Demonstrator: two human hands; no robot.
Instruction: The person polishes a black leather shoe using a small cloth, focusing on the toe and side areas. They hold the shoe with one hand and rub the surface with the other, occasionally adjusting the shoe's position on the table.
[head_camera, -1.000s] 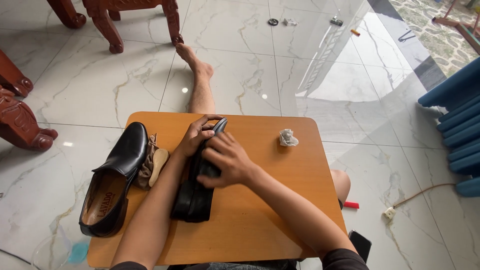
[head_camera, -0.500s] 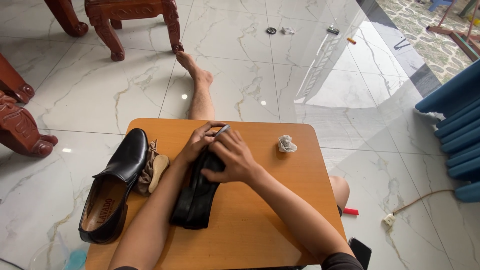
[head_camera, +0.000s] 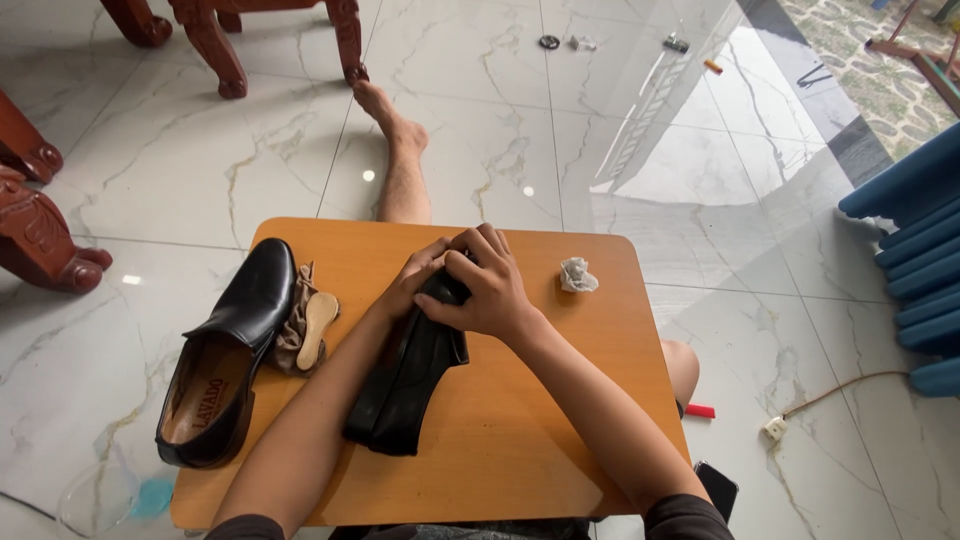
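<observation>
A black leather shoe (head_camera: 405, 385) lies on its side in the middle of a small wooden table (head_camera: 560, 400). My left hand (head_camera: 415, 275) grips its toe end from the left. My right hand (head_camera: 485, 285) closes over the same toe end from the right and hides what lies under its fingers. The matching black shoe (head_camera: 225, 355) sits upright at the table's left edge, apart from both hands. Between the two shoes lie a brown cloth (head_camera: 290, 335) and a small wooden brush (head_camera: 317, 325).
A crumpled white wad (head_camera: 578, 275) rests at the table's far right. My bare leg (head_camera: 400, 165) stretches out on the marble floor beyond the table. Carved red wooden furniture (head_camera: 40, 235) stands left and far. A blue seat (head_camera: 915, 260) and a white plug (head_camera: 775, 428) lie right.
Both hands stay on the shoe's toe end. The right hand has shifted to cover the toe more fully, and the view has tilted slightly.
</observation>
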